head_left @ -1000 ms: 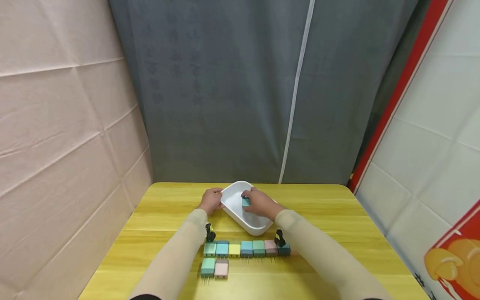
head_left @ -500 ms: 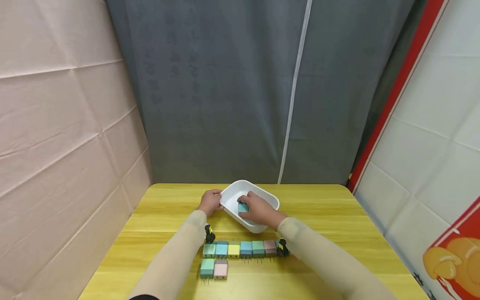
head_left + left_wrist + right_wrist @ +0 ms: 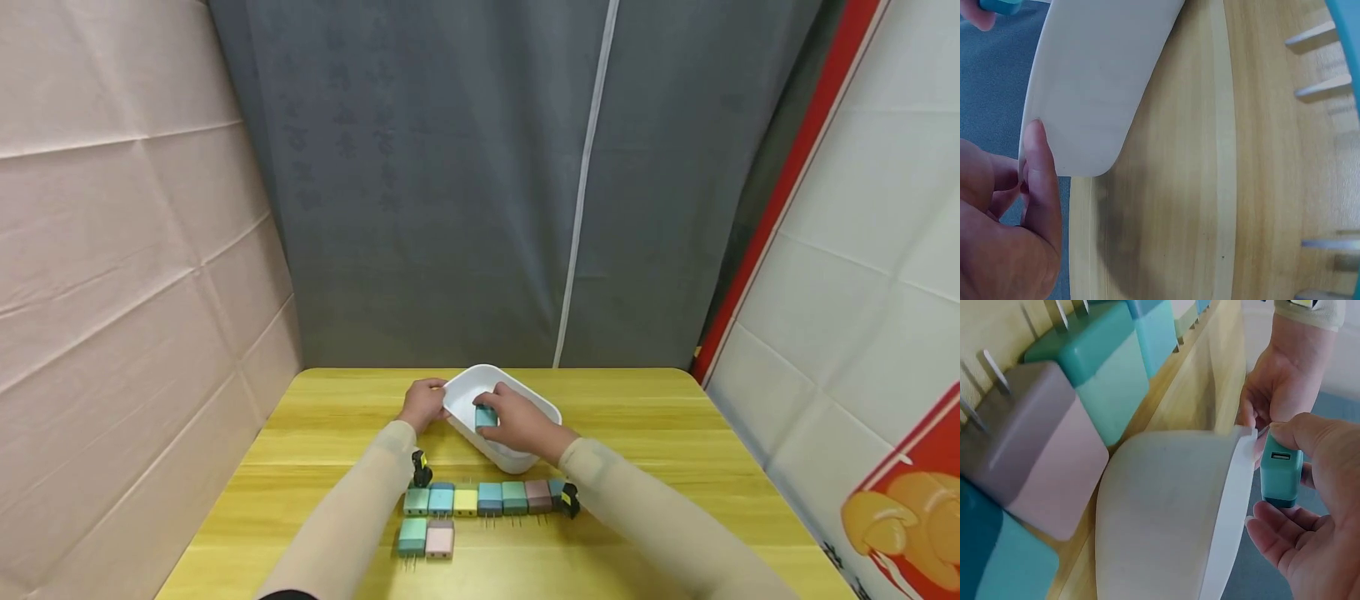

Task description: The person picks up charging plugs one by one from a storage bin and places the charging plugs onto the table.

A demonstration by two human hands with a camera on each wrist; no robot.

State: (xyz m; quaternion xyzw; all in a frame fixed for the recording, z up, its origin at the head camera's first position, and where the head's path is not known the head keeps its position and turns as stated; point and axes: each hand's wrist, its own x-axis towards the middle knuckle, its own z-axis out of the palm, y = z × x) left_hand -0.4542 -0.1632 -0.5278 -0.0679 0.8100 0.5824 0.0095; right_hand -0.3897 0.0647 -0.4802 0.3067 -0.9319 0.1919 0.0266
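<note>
My left hand (image 3: 423,402) pinches the rim of a white plastic tray (image 3: 467,385) at its left corner, thumb on the outer wall (image 3: 1091,81) in the left wrist view. The tray is tilted above the table. Between thumb and fingers, my right hand (image 3: 521,423) holds a teal USB charger (image 3: 486,417) over the tray's opening. Its USB port faces the camera in the right wrist view, where the charger (image 3: 1280,472) shows a darker teal end. The tray's far inner side is partly hidden behind the right hand.
Several two-tone chargers stand in a row in front of the tray, among them a yellow one (image 3: 466,502) and a mauve one (image 3: 538,497). Nearer lie a green charger (image 3: 412,537) and a pink one (image 3: 439,540). Metal prongs stick out. A grey curtain (image 3: 435,208) hangs behind the table.
My right hand has shifted slightly left and nearer with the teal charger, which now shows more of its face. The left hand keeps its grip on the tray; the row of chargers stays put.
</note>
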